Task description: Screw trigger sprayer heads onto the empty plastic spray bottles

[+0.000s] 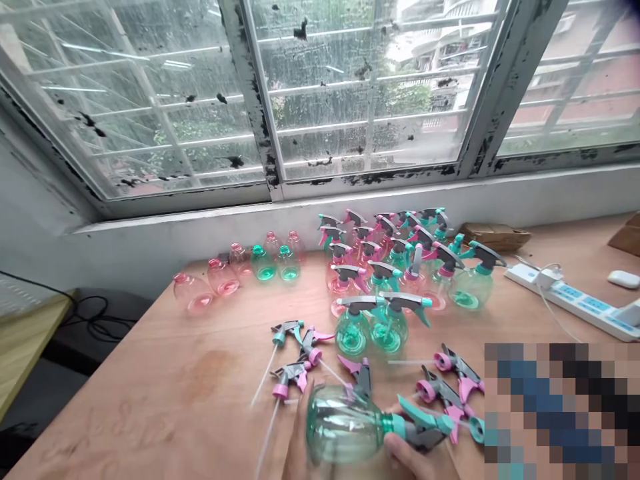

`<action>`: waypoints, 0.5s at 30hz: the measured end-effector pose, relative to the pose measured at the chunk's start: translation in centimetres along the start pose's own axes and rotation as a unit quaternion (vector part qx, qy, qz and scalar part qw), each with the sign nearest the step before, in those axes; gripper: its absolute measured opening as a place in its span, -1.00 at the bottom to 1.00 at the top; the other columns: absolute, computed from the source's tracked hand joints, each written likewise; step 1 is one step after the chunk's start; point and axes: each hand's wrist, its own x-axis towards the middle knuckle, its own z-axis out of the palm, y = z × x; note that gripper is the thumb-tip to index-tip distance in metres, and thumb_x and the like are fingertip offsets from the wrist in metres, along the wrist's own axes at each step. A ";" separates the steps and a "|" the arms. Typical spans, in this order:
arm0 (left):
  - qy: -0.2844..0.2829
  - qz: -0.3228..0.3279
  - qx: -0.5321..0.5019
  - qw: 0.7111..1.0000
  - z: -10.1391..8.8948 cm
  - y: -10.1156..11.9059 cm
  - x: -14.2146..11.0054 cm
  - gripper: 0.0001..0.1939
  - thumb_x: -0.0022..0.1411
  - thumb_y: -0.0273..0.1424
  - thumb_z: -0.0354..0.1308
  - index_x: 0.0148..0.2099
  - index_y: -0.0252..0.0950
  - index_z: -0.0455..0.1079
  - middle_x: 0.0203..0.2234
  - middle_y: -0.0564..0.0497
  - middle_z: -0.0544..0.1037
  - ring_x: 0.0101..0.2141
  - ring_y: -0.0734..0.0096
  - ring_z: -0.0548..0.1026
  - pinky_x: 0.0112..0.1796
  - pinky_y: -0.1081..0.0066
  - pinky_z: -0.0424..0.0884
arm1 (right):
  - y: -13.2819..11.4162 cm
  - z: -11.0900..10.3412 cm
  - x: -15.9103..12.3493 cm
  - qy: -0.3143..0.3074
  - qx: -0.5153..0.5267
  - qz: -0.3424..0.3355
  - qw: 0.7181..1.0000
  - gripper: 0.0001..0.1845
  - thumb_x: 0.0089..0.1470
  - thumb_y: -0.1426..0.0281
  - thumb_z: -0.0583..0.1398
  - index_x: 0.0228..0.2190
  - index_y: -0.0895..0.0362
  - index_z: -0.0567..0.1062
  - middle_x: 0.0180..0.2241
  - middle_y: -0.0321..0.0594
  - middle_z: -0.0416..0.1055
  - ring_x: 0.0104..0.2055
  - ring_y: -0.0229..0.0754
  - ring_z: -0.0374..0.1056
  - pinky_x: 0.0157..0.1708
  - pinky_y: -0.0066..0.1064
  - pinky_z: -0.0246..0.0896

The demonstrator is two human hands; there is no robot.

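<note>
A clear green spray bottle lies sideways in the air near the bottom edge, its base to the left. My left hand is closed around the base end, mostly hidden behind the bottle. At the neck, my right hand grips the teal and grey spray head, thumb near the collar. The collar sits at the bottle's mouth; how tightly it is screwed cannot be seen. Loose pink and grey spray heads with thin tubes lie left of and behind the bottle, and more pink spray heads lie to the right.
Assembled green and pink spray bottles stand in a group at the back. Several headless bottles are further left by the wall. A power strip, a white case and a brown box occupy the right. A pixelated patch covers the lower right.
</note>
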 end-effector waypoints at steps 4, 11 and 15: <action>0.015 0.008 -0.011 1.000 0.4 0.4 -0.9 -0.09 0.28 -0.17 0.29 0.50 0.10 -0.14 0.42 0.00 0.19 0.40 -0.09 0.12 0.34 0.00 0.19 | -0.8 -0.3 -0.1 -0.030 0.008 -0.019 0.999 -0.64 0.01 0.06 0.42 -0.36 0.07 0.55 -0.64 -0.32 0.42 -0.60 -0.12 0.33 -0.52 -0.31 0.26; -0.068 0.030 -0.045 0.996 -0.2 1.8 -1.2 0.08 0.20 -0.16 0.39 0.53 -0.11 -0.22 0.47 -0.18 0.04 0.44 -0.15 -0.02 0.39 -0.09 -0.04 | -2.4 -1.5 0.1 -0.086 -0.011 -0.067 0.994 -0.68 0.11 0.11 0.38 -0.41 0.09 0.53 -0.61 -0.30 0.48 -0.55 -0.14 0.37 -0.42 -0.31 0.28; -0.086 0.070 -0.080 0.991 0.2 1.8 -1.0 0.08 0.18 -0.20 0.41 0.53 -0.11 -0.18 0.45 -0.18 0.12 0.39 -0.13 0.16 0.34 -0.03 0.16 | -2.2 -1.7 0.4 -0.097 0.003 -0.075 0.992 -0.67 0.09 0.10 0.39 -0.38 0.08 0.51 -0.59 -0.30 0.51 -0.56 -0.15 0.36 -0.44 -0.31 0.27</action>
